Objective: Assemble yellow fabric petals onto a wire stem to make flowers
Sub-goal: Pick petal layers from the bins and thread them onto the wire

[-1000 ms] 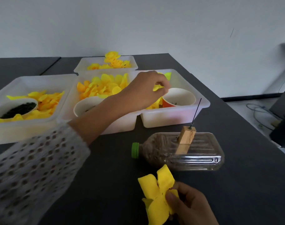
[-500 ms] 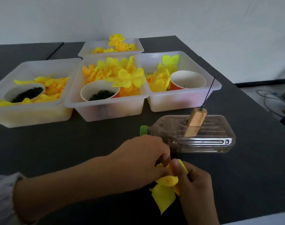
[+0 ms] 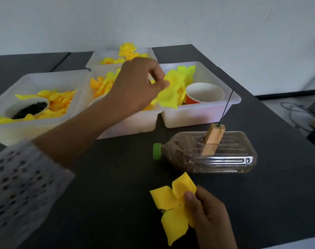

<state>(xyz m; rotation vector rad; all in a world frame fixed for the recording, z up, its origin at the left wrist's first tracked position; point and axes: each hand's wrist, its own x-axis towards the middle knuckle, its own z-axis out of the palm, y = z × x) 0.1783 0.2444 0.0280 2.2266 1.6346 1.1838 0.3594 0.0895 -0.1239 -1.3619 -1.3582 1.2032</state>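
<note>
My left hand (image 3: 135, 85) reaches over the white trays and pinches a yellow fabric petal piece (image 3: 168, 92) above the right-hand tray (image 3: 198, 115). Near the table's front edge, my right hand (image 3: 207, 211) pinches a yellow petal layer (image 3: 173, 209) with several lobes between thumb and fingers. A thin dark wire stem (image 3: 226, 105) stands tilted in a wooden block (image 3: 213, 139) set into a clear plastic bottle (image 3: 207, 155) lying on its side with a green cap. Nothing is threaded on the wire.
Three white trays (image 3: 15, 130) of yellow petals stand in a row, with a fourth tray (image 3: 106, 56) behind. Paper cups sit in them: one with dark bits (image 3: 27, 108), one orange cup (image 3: 204, 93). Cables lie on the floor at right (image 3: 293, 112).
My left hand left the petal layer at my right hand and went back up to the right tray, where it now pinches a new petal piece. The right hand's layer has unfolded flat.
</note>
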